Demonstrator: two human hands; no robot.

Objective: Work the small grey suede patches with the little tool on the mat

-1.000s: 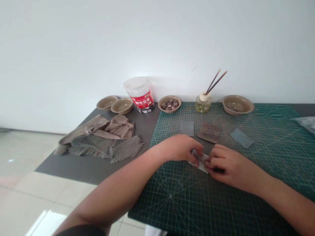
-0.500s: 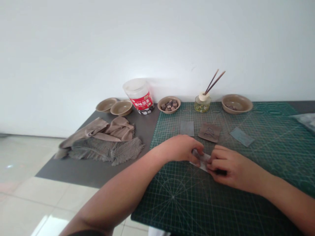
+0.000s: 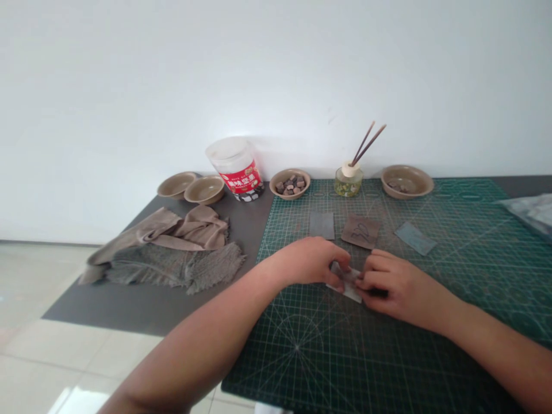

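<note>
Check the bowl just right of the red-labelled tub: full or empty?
Holding plenty, not empty: small brown and greyish pieces cover most of the inside of the bowl, its rim visible around them.

Plain pale wall [image 3: 129, 86] behind, soft bright patch low near its middle; dark grey tabletop [image 3: 142, 313] set close against it, green gridded mat [image 3: 328, 368] on top; glossy cream tile floor [image 3: 56, 351] at left, hard white glare toward bottom edge.

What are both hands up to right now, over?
Left hand touching pale sheet. Right hand at its other end, fingertips close together. Brown square just beyond, not covering the sheet.
</note>
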